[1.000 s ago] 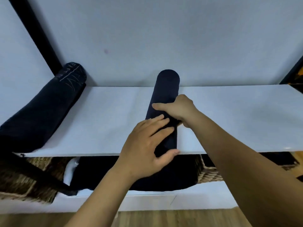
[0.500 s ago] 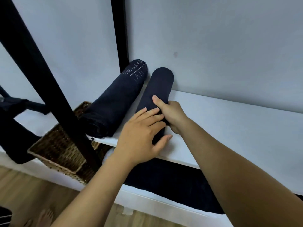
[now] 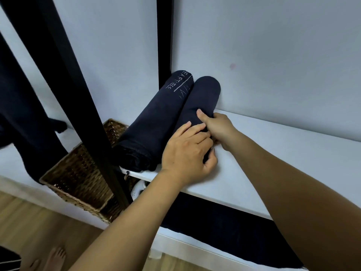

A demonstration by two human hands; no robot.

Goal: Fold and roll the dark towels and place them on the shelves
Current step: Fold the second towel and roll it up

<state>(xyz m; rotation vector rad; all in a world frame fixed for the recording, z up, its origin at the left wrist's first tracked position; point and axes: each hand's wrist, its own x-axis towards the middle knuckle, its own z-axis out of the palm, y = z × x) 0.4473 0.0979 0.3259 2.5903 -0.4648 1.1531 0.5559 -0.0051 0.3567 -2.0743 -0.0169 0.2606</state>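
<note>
The plain roll (image 3: pixel 203 96), a dark towel wound into a tight cylinder, lies on the white shelf (image 3: pixel 283 163) with its far end against the wall. Its left flank touches a second dark roll, the lettered roll (image 3: pixel 156 122), which sits in the shelf's far-left corner.

The left hand (image 3: pixel 187 153) covers the near end of the plain roll, fingers laid across the top and thumb curled round the right side. The right hand (image 3: pixel 216 128) holds the roll at about mid-length, thumb pressed on top. Its fingers are tucked out of sight along the right flank, so the hold reads as a pinch.

Terry cloth like this is probably light, soft and grippy, but a roll loosens if lifted by one end or by its outer flap. It is best held from both sides round the middle, with the loose edge kept underneath.

To the near left, a black post (image 3: pixel 78 94) crosses in front of a wicker basket (image 3: pixel 78 173). More dark cloth (image 3: pixel 214 222) lies on the level below the shelf.
</note>
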